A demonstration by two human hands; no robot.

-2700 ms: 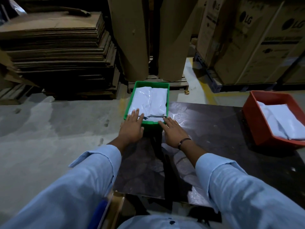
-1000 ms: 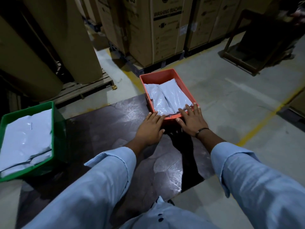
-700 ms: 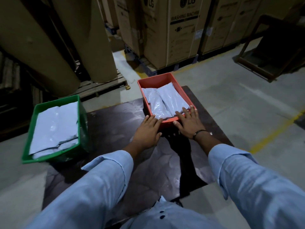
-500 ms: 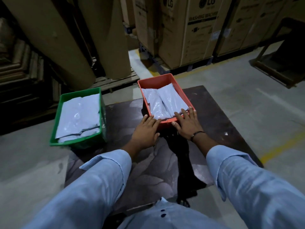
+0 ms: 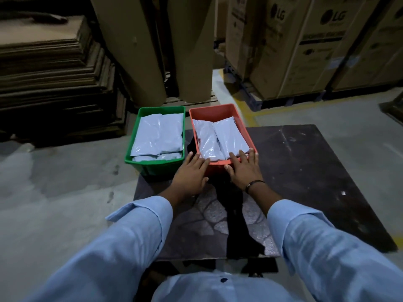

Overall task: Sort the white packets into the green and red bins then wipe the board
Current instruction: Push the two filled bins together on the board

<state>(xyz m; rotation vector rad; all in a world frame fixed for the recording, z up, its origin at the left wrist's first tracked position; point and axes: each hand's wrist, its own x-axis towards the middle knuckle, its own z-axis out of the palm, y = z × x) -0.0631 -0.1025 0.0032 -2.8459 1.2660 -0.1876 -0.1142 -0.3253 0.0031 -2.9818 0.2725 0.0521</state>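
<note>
Pale-blue cloth nearest: two sleeves (image 5: 135,236) stretched forward over the dark board (image 5: 305,171). Beyond the cuffs, left hand (image 5: 192,177) and right hand (image 5: 243,171) palm-down, fingers straight and a little spread, gripping nothing. Left fingertips against the near-left corner of the red bin (image 5: 218,109); right fingers laid over its near rim, thumb low on the near wall. A pushing pose rather than a lifting one, wrists low to the board.

Red bin shoved leftward along the board's far edge compared with half a second ago, the wide gap to the green bin (image 5: 152,163) closed to a sliver. Now just beside it, with green at the far-left corner. White packets (image 5: 220,138) lying flat inside both bins, none loose on the board.

Sorting probably finished, then, and most of the board bared for wiping. No cloth in sight yet.

Farther off, upright cardboard rolls (image 5: 135,51), stacked sheets (image 5: 54,73) to the left, LG cartons (image 5: 294,51) to the right.
</note>
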